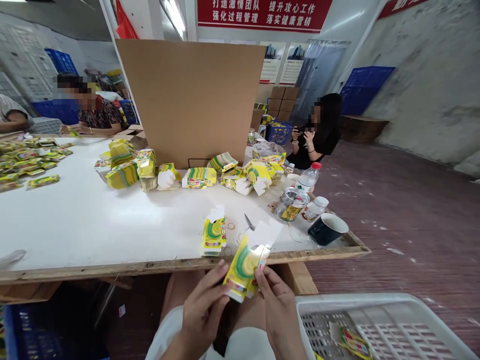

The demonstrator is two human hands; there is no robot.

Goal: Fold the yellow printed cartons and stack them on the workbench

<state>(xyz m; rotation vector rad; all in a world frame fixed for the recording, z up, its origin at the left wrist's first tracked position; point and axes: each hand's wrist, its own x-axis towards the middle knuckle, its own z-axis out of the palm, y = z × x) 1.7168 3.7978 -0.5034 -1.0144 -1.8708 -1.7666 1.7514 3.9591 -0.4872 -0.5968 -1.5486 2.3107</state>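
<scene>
We hold a small yellow-and-green carton (244, 267) low in the centre of the frame, just below the wooden table edge (112, 272) and above our lap. It is printed with green arcs on yellow, carries a red-and-blue strip near its bottom, and its white flaps stand open at the top (the whole thing leans a little to the right). Our left hand (202, 312) is closed on its lower left side, and our right hand (279, 310) pinches the lower right edge between thumb and fingertips.

On the table just above, a second carton (213, 236) stands upright, with rubber bands (230, 226) and a small metal blade (249, 221) beside it. Further right sit a dark mug (327, 229), a glass jar (291, 204) and a water bottle (309, 177). A row of cartons (198, 177) lies before a tall cardboard sheet (191, 100), which blocks our view across the table. A white crate (356, 298) fills the lower right corner. Two other people sit at upper left and right of centre.
</scene>
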